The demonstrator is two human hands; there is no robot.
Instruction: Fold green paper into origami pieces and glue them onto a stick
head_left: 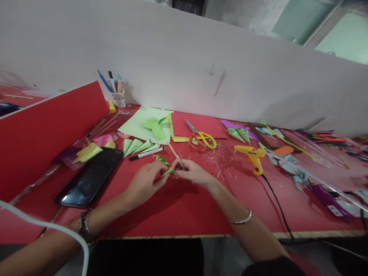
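Observation:
Over the red tabletop, my left hand point(146, 181) is closed, pinching a small folded green paper piece point(167, 172). My right hand point(193, 172) is closed around a thin wooden stick point(174, 152) that slants up and left; its fingertips meet the same paper piece. Just beyond my left fingers lies another folded green paper piece point(162, 159). A black-and-white marker point(146, 153) rests behind that, in front of a row of pale green paper cones point(137, 146). Orange-and-yellow scissors point(200, 138) lie past my right hand, partly on red paper point(198, 125).
A black phone point(91, 177) lies left of my left hand, near a red upright panel point(54, 134). At right are a yellow glue gun point(253, 156) with a black cord and a purple power strip point(329, 201). A pen cup point(118, 99) stands by the white wall.

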